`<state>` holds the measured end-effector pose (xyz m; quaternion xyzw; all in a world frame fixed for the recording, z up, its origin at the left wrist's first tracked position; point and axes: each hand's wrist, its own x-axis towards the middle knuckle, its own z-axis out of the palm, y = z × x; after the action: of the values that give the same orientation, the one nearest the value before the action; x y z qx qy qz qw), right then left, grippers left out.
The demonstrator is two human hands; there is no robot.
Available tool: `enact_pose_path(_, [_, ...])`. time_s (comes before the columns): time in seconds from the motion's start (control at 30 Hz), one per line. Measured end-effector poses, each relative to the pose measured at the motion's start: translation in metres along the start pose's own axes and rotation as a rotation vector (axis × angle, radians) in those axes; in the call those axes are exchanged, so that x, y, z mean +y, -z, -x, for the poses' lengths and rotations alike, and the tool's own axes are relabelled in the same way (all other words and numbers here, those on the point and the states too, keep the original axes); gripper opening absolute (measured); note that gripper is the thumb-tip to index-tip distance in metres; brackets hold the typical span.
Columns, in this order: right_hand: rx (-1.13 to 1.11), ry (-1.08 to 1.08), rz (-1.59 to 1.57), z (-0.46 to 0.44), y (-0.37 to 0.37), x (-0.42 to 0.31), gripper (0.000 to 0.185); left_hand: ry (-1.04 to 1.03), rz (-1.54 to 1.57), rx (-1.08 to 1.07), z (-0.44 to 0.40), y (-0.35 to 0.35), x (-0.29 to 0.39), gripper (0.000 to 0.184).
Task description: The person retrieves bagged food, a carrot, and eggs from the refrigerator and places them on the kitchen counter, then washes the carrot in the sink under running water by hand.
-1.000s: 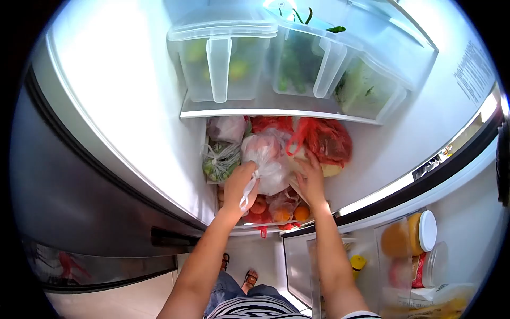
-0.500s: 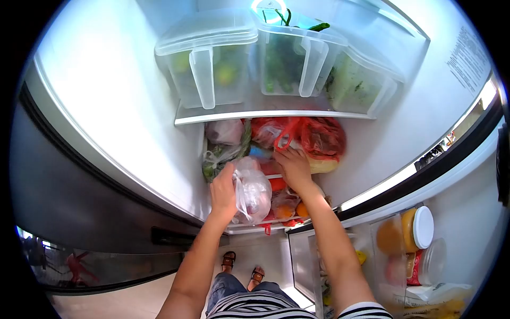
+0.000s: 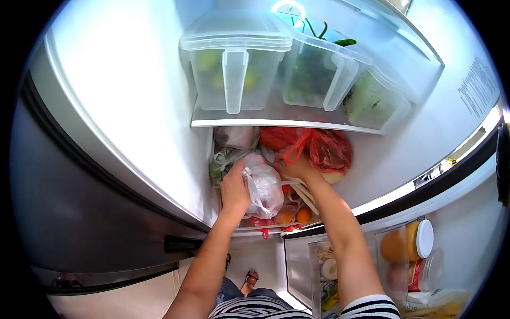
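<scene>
My left hand [image 3: 235, 187] is closed on a clear plastic bag [image 3: 264, 189] with pale pinkish round contents, above the left-middle of the fridge's bottom drawer. My right hand [image 3: 295, 167] reaches deeper into the drawer, beside that bag and against a red plastic bag [image 3: 328, 151]. Its fingertips are mostly hidden among the bags, so I cannot make out whether they grip anything. Behind my left hand lie a bag of green vegetables [image 3: 219, 167] and a whitish bag [image 3: 236, 136]. Orange fruit [image 3: 303, 215] sits near the drawer front.
Above the drawer, a shelf [image 3: 287, 125] carries clear handled bins [image 3: 204, 80] of produce. The open door at right holds jars [image 3: 424, 238] and packets. A dark door [image 3: 106, 212] stands at left. My sandalled foot [image 3: 249, 280] shows below.
My right hand has gone deeper, under the red bag's handles, and its fingers are less visible. Pale sticks now show beside its wrist. The view has shifted, while my left hand keeps the clear bag.
</scene>
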<state>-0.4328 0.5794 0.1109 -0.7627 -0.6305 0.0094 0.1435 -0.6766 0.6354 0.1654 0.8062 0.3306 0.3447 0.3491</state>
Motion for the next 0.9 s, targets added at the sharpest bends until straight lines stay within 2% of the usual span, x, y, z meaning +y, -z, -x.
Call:
enact_pose_path(0.07, [0.006,0.065,-0.065,0.003,0.004,0.0,0.017,0.005,0.01,0.01,-0.001,-0.002,0.0,0.029])
enact_pose_path(0.17, [0.228,-0.029,-0.086,-0.001,0.008,0.006,0.036,-0.01,0.022,0.019,-0.003,-0.007,-0.005,0.029])
enact_pose_path(0.23, [0.448,0.016,-0.012,-0.007,0.003,0.009,0.048,-0.016,0.013,0.021,-0.002,-0.008,-0.005,0.029])
enact_pose_path(0.3, [0.504,-0.009,-0.373,-0.024,0.0,0.01,0.051,-0.024,-0.013,0.023,-0.004,-0.009,-0.003,0.029])
enact_pose_path(0.33, [0.43,-0.059,-0.768,-0.037,-0.002,0.01,0.047,-0.027,0.014,0.028,-0.004,-0.009,-0.004,0.03])
enact_pose_path(0.4, [0.369,-0.127,-1.005,-0.043,-0.005,0.012,0.045,-0.031,0.069,0.032,-0.004,-0.011,-0.009,0.033])
enact_pose_path(0.53, [0.445,-0.18,-0.379,-0.031,-0.012,0.019,0.047,-0.032,0.037,0.017,-0.002,-0.013,-0.012,0.035])
enact_pose_path(0.6, [0.25,-0.243,-0.108,-0.03,-0.007,0.02,0.049,-0.016,0.003,0.013,-0.002,-0.011,-0.009,0.036])
enact_pose_path(0.67, [-0.162,-0.35,0.124,-0.029,0.008,0.021,0.052,-0.018,0.032,0.013,-0.002,-0.011,-0.009,0.036])
enact_pose_path(0.77, [0.412,-0.091,-0.029,-0.016,-0.018,0.038,0.044,-0.002,0.041,-0.016,-0.002,-0.01,-0.007,0.034])
enact_pose_path(0.83, [0.4,0.073,-0.24,-0.013,-0.01,0.04,0.043,-0.005,0.056,-0.017,0.0,-0.008,-0.004,0.033])
enact_pose_path(0.9, [0.334,0.094,-0.348,-0.004,-0.003,0.034,0.04,-0.035,0.098,0.007,0.0,-0.007,-0.003,0.031])
